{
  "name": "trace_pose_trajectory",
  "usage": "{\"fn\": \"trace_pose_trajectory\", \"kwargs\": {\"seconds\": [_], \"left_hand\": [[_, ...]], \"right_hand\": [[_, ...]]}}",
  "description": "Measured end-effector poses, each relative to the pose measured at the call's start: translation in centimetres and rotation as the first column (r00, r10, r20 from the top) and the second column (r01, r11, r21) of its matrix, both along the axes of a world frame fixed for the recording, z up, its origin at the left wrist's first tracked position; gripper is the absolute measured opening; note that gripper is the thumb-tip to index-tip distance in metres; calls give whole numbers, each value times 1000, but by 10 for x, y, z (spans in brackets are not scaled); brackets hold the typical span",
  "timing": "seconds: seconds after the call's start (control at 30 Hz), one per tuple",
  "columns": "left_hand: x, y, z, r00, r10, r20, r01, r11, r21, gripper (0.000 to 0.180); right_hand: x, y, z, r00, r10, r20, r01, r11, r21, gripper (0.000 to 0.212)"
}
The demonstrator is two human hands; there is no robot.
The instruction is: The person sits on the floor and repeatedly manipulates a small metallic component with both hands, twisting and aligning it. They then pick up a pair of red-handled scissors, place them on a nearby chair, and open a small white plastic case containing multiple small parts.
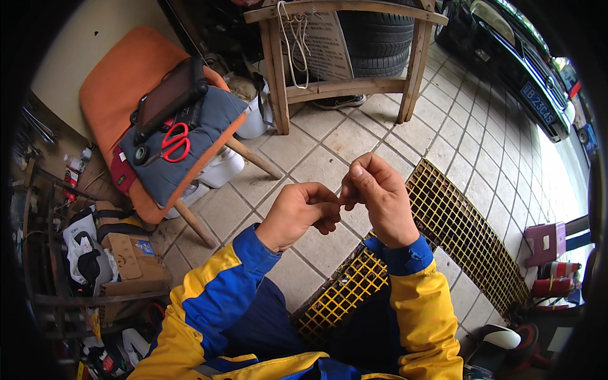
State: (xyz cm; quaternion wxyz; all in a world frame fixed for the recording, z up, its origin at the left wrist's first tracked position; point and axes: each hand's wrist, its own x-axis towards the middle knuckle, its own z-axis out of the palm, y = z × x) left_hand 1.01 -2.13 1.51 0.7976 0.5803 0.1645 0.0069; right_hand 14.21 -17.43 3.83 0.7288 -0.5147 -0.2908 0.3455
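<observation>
My left hand [299, 214] and my right hand [379, 197] meet in front of me over the tiled floor, fingertips pinched together. Between them they grip a small thin pale object [340, 190], mostly hidden by the fingers; I cannot tell what it is. Both forearms wear blue and yellow sleeves. Under my hands lies a yellow floor grate [457, 223].
An orange cushioned chair [120, 76] at the left carries a blue-grey cloth [209, 130], red-handled scissors [175, 143] and a dark case [170, 95]. White jugs [221, 170] stand beneath it. A wooden frame [345, 85] with tyres [379, 35] stands ahead. A dark car [519, 63] is parked at the right. Boxes and clutter [130, 256] sit left.
</observation>
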Motion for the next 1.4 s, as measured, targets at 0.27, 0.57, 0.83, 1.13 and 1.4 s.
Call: {"fn": "trace_pose_trajectory", "kwargs": {"seconds": [0.27,0.57,0.83,1.13,1.4], "left_hand": [[0,0,-6,993,-115,-33,117,992,41,12],[0,15,-16,996,4,-89,-23,975,-220,17],[-2,13,-14,997,61,-48,-67,989,-129,14],[-2,9,-9,993,114,-10,-114,990,-78,12],[-3,11,-14,989,112,94,-115,993,29,14]], "right_hand": [[2,5,-17,983,-55,175,84,984,-159,22],[14,-2,-18,946,19,323,121,905,-409,32],[6,-4,-10,801,157,578,163,871,-463,31],[7,-8,-14,771,282,571,54,865,-499,27],[6,-7,-16,748,183,638,72,933,-353,24]]}}
